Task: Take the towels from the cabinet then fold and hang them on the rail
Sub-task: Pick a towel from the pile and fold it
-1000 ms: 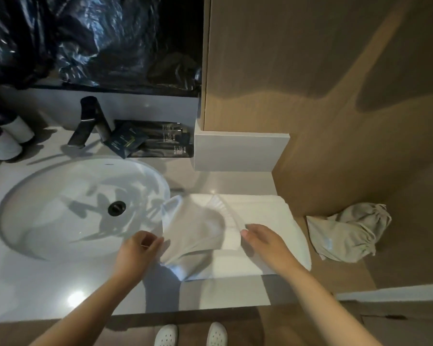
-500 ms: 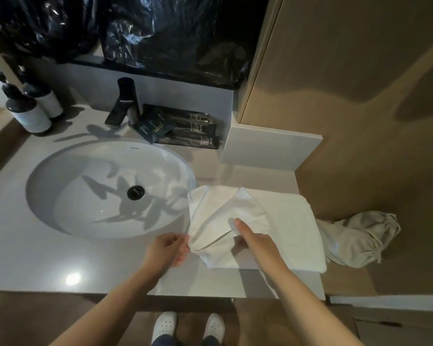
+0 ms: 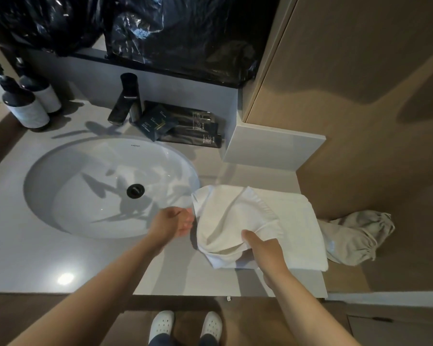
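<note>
A loose white towel (image 3: 235, 221) lies crumpled on a flat folded white towel (image 3: 298, 233), on the grey counter (image 3: 110, 265) to the right of the sink. My right hand (image 3: 265, 248) grips the loose towel's near fold, thumb on top. My left hand (image 3: 173, 221) is over the sink's right rim, and its curled fingers pinch the loose towel's left edge. No rail is in view.
The white oval sink (image 3: 68, 191) fills the left of the counter, with a black tap (image 3: 126, 101) behind it. Two pump bottles (image 3: 28, 106) stand far left, dark toiletry packs (image 3: 185, 126) at the back. A beige cloth bag (image 3: 355, 238) lies beside the wooden cabinet wall (image 3: 360, 96).
My right hand has slid nearer along the loose towel and bunched it up. My left hand stays at its left edge. The camera has tilted and shifted the view.
</note>
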A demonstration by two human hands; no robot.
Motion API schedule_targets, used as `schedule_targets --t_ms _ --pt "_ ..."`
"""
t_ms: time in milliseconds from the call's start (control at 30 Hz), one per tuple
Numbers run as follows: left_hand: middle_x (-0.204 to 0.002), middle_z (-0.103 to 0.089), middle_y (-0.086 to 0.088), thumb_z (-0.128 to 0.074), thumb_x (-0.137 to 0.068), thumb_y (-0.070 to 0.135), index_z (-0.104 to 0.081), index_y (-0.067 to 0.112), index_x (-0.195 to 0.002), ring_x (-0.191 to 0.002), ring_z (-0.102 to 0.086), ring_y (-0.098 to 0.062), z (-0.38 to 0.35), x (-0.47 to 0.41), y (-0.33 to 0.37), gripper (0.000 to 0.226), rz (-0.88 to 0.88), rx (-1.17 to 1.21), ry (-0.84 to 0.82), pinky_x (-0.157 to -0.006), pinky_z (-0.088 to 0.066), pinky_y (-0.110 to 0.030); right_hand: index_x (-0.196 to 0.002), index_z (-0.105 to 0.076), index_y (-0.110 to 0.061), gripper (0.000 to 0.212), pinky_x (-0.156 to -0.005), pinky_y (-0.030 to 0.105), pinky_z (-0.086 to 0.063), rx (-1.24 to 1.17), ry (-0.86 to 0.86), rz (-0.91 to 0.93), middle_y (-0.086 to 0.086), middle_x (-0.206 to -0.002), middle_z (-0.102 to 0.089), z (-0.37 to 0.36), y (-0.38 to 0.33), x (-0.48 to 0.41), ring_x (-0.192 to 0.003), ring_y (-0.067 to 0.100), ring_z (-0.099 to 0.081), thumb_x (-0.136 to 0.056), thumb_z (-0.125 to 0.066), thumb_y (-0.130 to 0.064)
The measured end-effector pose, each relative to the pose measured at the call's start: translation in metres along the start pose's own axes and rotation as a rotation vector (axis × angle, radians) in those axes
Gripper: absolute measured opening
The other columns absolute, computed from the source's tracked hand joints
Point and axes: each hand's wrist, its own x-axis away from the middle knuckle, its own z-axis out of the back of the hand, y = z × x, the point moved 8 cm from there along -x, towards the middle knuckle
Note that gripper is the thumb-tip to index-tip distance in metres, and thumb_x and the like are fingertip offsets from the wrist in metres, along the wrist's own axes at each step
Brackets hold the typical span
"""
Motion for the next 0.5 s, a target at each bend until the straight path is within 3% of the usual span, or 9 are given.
schedule_targets --t_ms 67,133,267,333,433,500 --pt "-0.085 -0.066 -0.016 -0.058 -0.095 0.014 -0.064 0.007 -0.076 -0.079 -0.061 -0.029 -0.006 -0.016 0.012 0.022 0.012 0.054 0.007 -0.082 -0.052 -0.038 -0.080 -0.061 -0.019 0.011 -0.080 0.034 -0.047 -0.013 0.014 0.004 0.001 -0.086 -0.067 0.001 0.002 0.000 -0.085 0.020 -0.062 -0.089 -0.066 -0.022" --pt "-0.091 -0.067 -0.018 -0.061 -0.095 0.019 -0.063 0.007 -0.075 -0.083 -0.063 -0.030 -0.013 -0.031 0.020 0.023 0.038 0.066 0.041 -0.086 -0.054 -0.038 -0.095 -0.062 -0.017 0.008 -0.081 0.031 -0.045 -0.027 0.004 0.010 0.000 -0.092 -0.067 -0.001 0.001 0.002 -0.090 0.020 -0.061 -0.090 -0.065 -0.022" --pt "-0.092 -0.068 -0.015 -0.069 -0.090 0.022 -0.064 0.003 -0.085 -0.087 -0.065 -0.026 -0.022 -0.049 0.022 0.021 0.126 0.066 0.070 -0.086 -0.056 -0.034 -0.129 -0.054 -0.010 0.041 -0.086 0.029 -0.042 -0.028 0.012 0.043 0.006 -0.114 -0.062 -0.004 -0.001 0.002 -0.105 0.024 -0.057 -0.092 -0.065 -0.023" --pt "-0.088 -0.066 -0.013 -0.074 -0.086 0.020 -0.062 0.005 -0.082 -0.081 -0.062 -0.023 -0.022 -0.051 0.023 0.019 0.147 0.036 0.096 -0.083 -0.056 -0.032 -0.130 -0.054 -0.012 0.041 -0.081 0.023 -0.042 -0.030 0.018 0.081 0.000 -0.109 -0.061 -0.003 -0.005 0.004 -0.098 0.018 -0.056 -0.093 -0.065 -0.025" --pt "-0.079 -0.064 -0.011 -0.076 -0.082 0.013 -0.056 0.011 -0.076 -0.077 -0.061 -0.025 -0.020 -0.053 0.026 0.021 0.094 -0.091 0.151 -0.085 -0.056 -0.034 -0.127 -0.051 -0.023 0.040 -0.063 0.004 -0.045 -0.041 0.049 0.196 -0.016 -0.104 -0.061 0.002 -0.015 0.010 -0.092 0.002 -0.058 -0.091 -0.067 -0.030" --pt "-0.075 -0.064 -0.010 -0.074 -0.082 0.009 -0.054 0.014 -0.079 -0.070 -0.062 -0.024 -0.017 -0.053 0.027 0.021 0.063 -0.137 0.187 -0.074 -0.057 -0.030 -0.134 -0.039 -0.028 0.055 -0.057 -0.002 -0.043 -0.047 0.119 0.245 -0.030 -0.101 -0.052 0.009 -0.020 0.017 -0.086 -0.005 -0.057 -0.088 -0.070 -0.032"
